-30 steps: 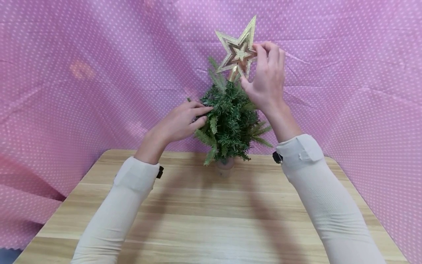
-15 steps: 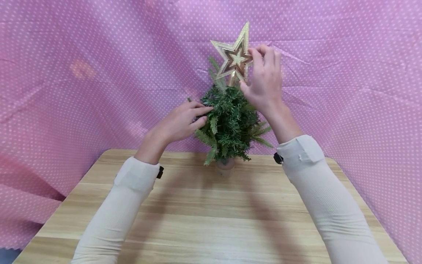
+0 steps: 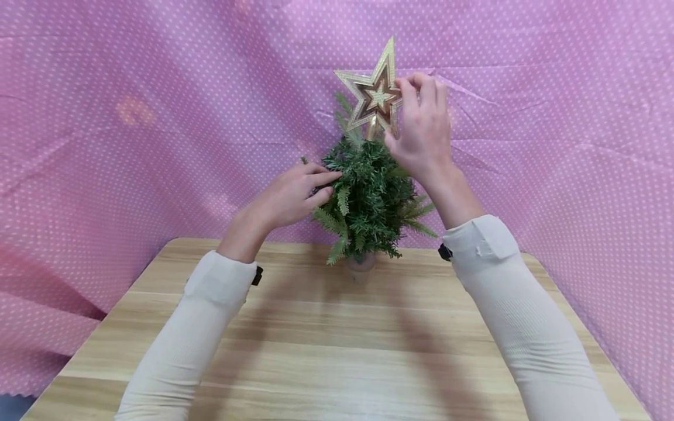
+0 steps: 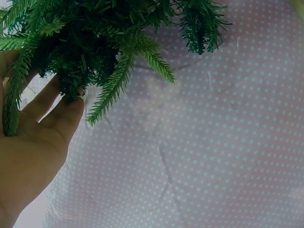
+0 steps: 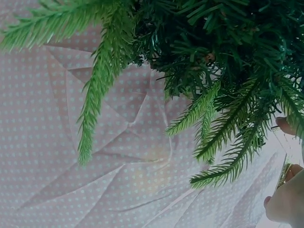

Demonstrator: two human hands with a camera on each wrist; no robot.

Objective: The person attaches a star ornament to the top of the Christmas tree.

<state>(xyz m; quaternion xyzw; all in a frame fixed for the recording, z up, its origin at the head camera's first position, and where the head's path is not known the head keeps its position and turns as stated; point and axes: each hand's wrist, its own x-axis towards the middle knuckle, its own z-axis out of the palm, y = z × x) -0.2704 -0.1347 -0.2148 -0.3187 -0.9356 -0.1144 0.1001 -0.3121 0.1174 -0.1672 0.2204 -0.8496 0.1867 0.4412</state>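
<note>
A small artificial Christmas tree (image 3: 368,193) stands upright toward the back of the table. Above its top is a gold star topper (image 3: 379,97) with a cone-shaped base; the base's lower end meets the upper branches. My right hand (image 3: 423,126) grips the star by its right-hand points, thumb low and fingers higher up. In the right wrist view, part of that hand (image 5: 287,194) shows at the right edge, past drooping branches. At the tree's left side, my left hand (image 3: 289,196) holds the foliage. The left wrist view shows its fingers (image 4: 71,114) among the branch tips.
The tree rests in a pale pot (image 3: 360,268) on a light wooden table (image 3: 337,339). Pink dotted cloth (image 3: 210,117) hangs behind and along both sides. Small black devices (image 3: 257,275) sit at the white cuffs.
My right hand has brought the star down and slightly left, and its base now sits lower against the treetop. My left hand stays at the branches.
</note>
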